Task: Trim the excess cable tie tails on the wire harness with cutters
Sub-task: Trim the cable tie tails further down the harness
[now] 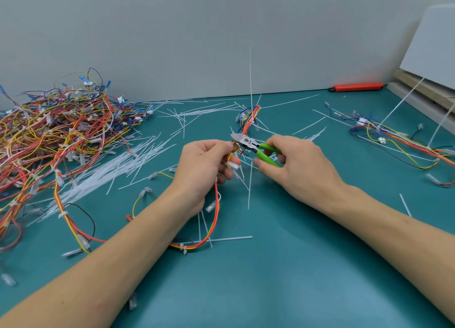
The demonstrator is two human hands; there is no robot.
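My left hand [204, 165] grips a wire harness [213, 219] of red, orange and yellow wires above the teal table [283, 278]. The harness loops down under my wrist and runs up past my fingers to connectors farther back. A long white cable tie tail [250, 81] stands upright from the harness beyond the hands. My right hand [298, 165] holds green-handled cutters [256, 146]. Their steel jaws point left, right beside my left fingertips and the wires there. Whether a tail sits between the jaws is not visible.
A big tangled pile of harnesses [56, 133] fills the left of the table. Loose white cable ties and cut tails [110, 167] lie scattered across the middle. Another harness [394, 138] lies at the right. A red tool [357, 86] lies by the back wall.
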